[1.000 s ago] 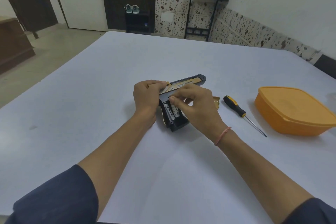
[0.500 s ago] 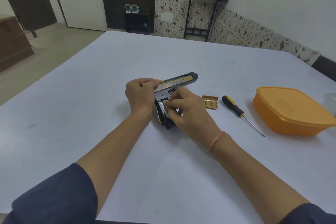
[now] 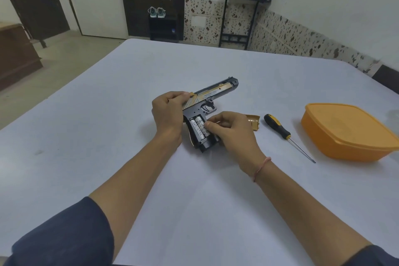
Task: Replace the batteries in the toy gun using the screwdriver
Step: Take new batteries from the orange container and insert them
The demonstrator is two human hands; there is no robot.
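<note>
Near the middle of the table (image 3: 129, 92), the left hand (image 3: 167, 114) grips the rear of the gun (image 3: 212, 92) and the right hand (image 3: 233, 129) pinches one of the batteries (image 3: 199, 128) in its open grip. We judge the battery swap is in hand; afterwards we need the cover (image 3: 254, 121) and screwdriver (image 3: 278, 128), lying just right.

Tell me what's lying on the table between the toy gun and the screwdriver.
The gold battery cover lies between them, its left part hidden behind the right hand; the head view shows it.
</note>
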